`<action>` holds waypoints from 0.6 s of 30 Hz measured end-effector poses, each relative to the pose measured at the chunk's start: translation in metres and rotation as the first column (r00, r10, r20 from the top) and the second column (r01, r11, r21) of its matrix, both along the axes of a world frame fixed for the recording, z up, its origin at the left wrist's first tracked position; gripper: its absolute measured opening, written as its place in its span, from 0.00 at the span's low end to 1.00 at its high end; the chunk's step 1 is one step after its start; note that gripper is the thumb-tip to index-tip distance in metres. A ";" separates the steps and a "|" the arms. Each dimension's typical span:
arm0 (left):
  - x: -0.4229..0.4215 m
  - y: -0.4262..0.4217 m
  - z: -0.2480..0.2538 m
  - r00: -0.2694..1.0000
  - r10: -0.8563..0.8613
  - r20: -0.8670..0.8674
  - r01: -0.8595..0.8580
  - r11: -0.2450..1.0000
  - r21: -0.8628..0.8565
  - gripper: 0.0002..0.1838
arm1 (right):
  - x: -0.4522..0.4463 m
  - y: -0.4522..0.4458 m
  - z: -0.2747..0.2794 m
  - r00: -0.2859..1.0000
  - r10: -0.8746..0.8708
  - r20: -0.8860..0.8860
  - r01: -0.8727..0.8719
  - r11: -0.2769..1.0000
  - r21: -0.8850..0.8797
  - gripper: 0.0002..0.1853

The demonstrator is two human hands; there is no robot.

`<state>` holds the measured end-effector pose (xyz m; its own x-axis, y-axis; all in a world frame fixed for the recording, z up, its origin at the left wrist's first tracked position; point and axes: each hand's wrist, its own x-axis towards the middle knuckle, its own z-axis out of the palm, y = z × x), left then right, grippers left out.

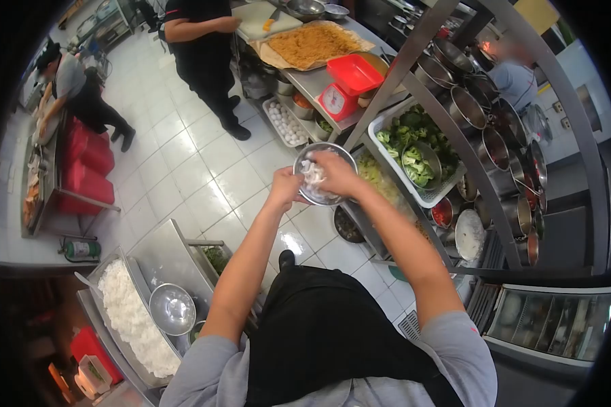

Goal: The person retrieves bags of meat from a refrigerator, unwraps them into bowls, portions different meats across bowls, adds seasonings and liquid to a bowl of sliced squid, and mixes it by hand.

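Observation:
In the head view I hold a round metal bowl (352, 160) out in front of my body, above the floor. My left hand (289, 188) grips its near left rim, thumb over the edge. Inside lie pale, whitish-pink food pieces (312, 173) that look wet; I cannot tell their exact kind. My right hand (338, 175) reaches over the near right rim into the bowl, its fingers curled down on the pieces. Its fingertips are partly hidden among them.
A red scale (338, 102) stands on the counter ahead, near a tray of orange-brown food (312, 44). Broccoli fills a white crate (428, 198) at right. White rice (132, 319) and an empty metal bowl (172, 309) are at left. Two people work beyond; another is behind the rack.

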<state>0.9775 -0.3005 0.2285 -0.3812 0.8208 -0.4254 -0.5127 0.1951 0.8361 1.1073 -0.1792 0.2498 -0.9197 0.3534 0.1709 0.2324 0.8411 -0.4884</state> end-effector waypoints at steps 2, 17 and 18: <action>-0.002 0.000 0.003 0.999 -0.032 0.013 0.032 0.999 0.018 0.12 | -0.016 0.007 -0.007 0.991 0.013 0.136 -0.014 1.000 0.010 0.34; -0.034 0.001 0.007 1.000 -0.016 -0.022 0.015 0.999 -0.030 0.14 | -0.013 0.012 0.017 0.983 -0.170 0.076 0.186 0.915 -0.359 0.37; -0.033 0.006 0.013 0.996 -0.088 -0.006 0.088 0.996 0.003 0.14 | -0.012 0.015 0.017 0.991 -0.134 0.021 0.132 0.918 -0.373 0.35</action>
<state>0.9449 -0.2950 0.2412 -0.3097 0.8527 -0.4206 -0.4889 0.2366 0.8396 1.0953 -0.1639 0.2672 -0.8592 0.5115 0.0078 0.3263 0.5596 -0.7619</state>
